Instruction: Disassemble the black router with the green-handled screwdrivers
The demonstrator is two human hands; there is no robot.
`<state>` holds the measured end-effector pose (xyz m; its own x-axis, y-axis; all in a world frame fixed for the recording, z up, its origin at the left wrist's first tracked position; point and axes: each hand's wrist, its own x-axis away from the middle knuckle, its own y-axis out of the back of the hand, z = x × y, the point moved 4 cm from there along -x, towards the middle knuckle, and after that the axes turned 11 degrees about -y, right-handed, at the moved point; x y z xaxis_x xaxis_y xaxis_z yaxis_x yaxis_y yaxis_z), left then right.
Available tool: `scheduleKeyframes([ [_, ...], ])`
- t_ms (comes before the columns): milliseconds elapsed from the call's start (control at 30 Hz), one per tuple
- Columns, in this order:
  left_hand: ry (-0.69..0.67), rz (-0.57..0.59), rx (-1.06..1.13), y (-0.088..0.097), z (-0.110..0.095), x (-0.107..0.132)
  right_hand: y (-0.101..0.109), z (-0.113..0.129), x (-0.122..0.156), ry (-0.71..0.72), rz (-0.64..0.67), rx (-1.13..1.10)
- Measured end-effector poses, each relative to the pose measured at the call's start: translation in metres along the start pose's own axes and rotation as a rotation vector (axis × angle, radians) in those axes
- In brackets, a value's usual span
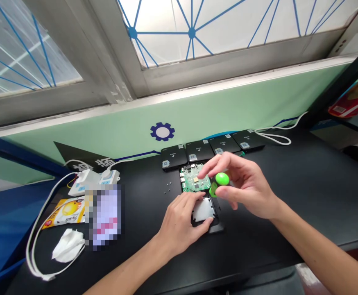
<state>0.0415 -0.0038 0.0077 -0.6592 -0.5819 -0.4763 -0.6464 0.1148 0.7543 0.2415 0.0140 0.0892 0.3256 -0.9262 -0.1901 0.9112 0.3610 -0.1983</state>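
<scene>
My left hand (pixel 182 215) grips a black plastic case half (pixel 217 227) by its edges, thumb at the near side and fingers at the far side. A silver metal plate (pixel 203 209) lies inside that half. Just beyond it is a green circuit board (pixel 189 181) in a dark housing, with ports along its left side. My right hand (pixel 243 184) is raised above the board's right side, its fingers closed around a green-and-black handle (pixel 222 178) that looks like a screwdriver's. No shaft or tip shows. Several tiny screws (pixel 167 188) lie left of the board.
Several closed black cases (pixel 173 157) stand in a row along the wall. At left are a white power strip (pixel 94 180), a yellow snack packet (pixel 66 212), a crumpled tissue (pixel 69 246), white cables and a blurred-out item (pixel 107 215). Another white cable (pixel 277 137) lies at the back right.
</scene>
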Motion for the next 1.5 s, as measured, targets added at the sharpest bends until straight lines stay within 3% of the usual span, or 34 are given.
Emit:
scheduleKeyframes([
  [167, -0.003, 0.006, -0.002, 0.000, -0.001, 0.000, 0.005, -0.001, -0.001, 0.020, -0.059, -0.062],
  [400, 0.007, -0.001, 0.025, 0.000, -0.001, 0.001, 0.002, -0.004, 0.002, 0.002, 0.097, 0.064],
  [667, 0.008, 0.007, 0.019, -0.001, 0.000, 0.000, 0.004, -0.005, -0.001, 0.024, -0.163, -0.004],
  [967, 0.014, 0.016, 0.011, -0.001, 0.000, 0.001, 0.006, -0.010, 0.002, 0.029, 0.057, 0.055],
  [1233, 0.021, 0.019, 0.008, -0.001, -0.002, 0.001, 0.006, -0.005, -0.001, 0.082, -0.154, 0.001],
  [1500, 0.025, 0.021, 0.002, -0.002, 0.000, 0.002, 0.002, -0.004, 0.001, 0.098, -0.037, 0.048],
])
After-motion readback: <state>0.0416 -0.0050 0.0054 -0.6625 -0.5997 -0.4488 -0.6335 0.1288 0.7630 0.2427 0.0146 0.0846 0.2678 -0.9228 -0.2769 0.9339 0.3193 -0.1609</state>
